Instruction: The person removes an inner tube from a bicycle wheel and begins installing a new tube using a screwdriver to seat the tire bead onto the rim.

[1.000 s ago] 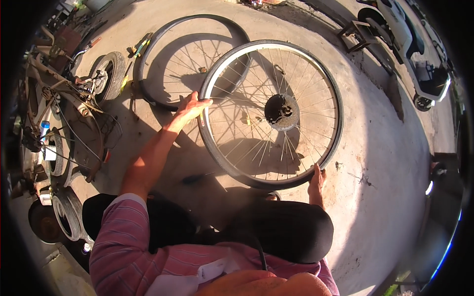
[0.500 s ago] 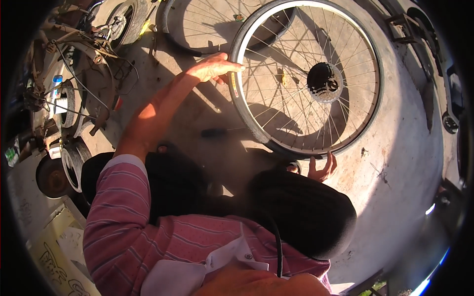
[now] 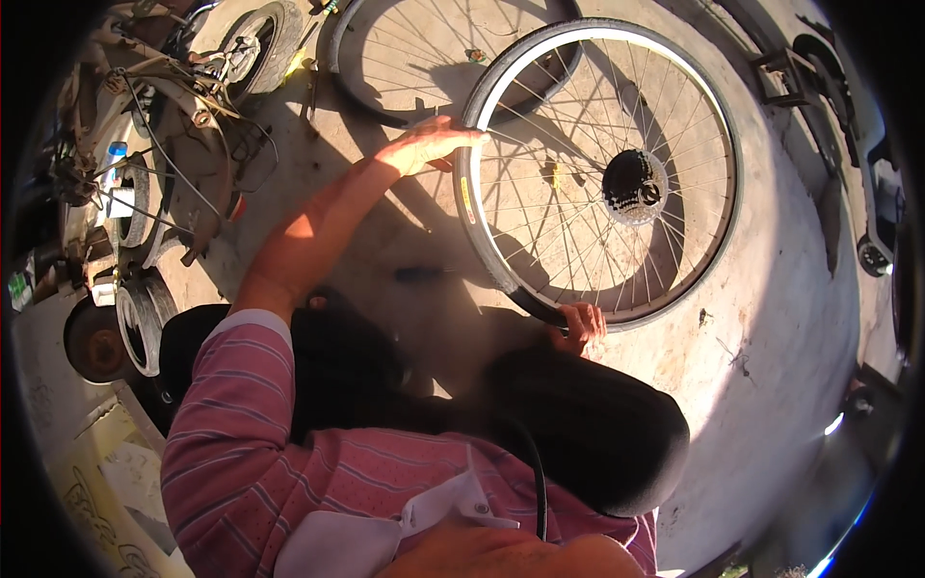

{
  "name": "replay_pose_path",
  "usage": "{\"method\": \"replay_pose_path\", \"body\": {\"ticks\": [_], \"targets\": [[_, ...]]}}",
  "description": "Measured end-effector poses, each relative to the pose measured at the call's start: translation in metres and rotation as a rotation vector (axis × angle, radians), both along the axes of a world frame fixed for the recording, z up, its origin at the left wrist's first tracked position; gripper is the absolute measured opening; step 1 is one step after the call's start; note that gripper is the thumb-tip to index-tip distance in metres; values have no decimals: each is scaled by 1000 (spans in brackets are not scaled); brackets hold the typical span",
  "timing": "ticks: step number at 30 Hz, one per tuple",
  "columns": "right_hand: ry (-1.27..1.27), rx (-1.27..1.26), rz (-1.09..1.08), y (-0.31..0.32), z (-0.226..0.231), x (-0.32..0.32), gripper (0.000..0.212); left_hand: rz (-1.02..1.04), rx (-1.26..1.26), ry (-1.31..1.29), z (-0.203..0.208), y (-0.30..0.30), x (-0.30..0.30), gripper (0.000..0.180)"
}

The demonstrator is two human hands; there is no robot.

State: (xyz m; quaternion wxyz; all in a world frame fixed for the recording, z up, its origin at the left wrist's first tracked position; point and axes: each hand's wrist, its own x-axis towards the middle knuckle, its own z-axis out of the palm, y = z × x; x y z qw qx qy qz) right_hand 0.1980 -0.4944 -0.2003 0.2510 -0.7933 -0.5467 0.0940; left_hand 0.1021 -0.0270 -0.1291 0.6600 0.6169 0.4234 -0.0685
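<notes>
A bicycle wheel (image 3: 602,33) with a pale rim, thin spokes and a black tyre is tilted up in front of me. Its dark cassette (image 3: 633,185) faces me at the hub. My left hand (image 3: 429,146) grips the wheel's left side, thumb over the rim and fingers underneath, partly hidden. Along the near edge, my right hand (image 3: 582,330) has its fingers curled over the tyre (image 3: 533,304), close to my right knee. How the tyre sits on the rim there is partly covered by that hand.
A second bicycle wheel (image 3: 339,72) lies on the concrete floor beyond. To the left are a heap of rusty bicycle parts (image 3: 164,106), a loose tyre (image 3: 141,323) and a round brown pan (image 3: 92,339). A dark metal frame (image 3: 785,75) stands at the far right.
My right hand has moved left from beside the wheel's near edge, and its spread fingers have closed over the tyre. My left hand keeps its hold on the rim.
</notes>
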Motion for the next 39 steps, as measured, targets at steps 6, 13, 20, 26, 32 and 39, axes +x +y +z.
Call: {"method": "replay_pose_path", "body": {"ticks": [6,13,20,26,32,39], "targets": [[139,-211,124,6,71,51,41,4,-86,-165,-8,29,44,55],[340,-432,198,29,89,61,45,317,-65,-271,5,-17,52,48],[723,-673,-55,146,114,-5,51,578,-93,-355,-7,-86,9,37],[654,-557,-32,104,92,-4,47,479,-123,-342,-43,-96,-14,42],[237,-417,57,-2,71,41,39,328,-71,-283,8,-23,35,51],[634,-714,-63,56,109,36,50,399,-93,-339,-6,-31,26,43]]}}
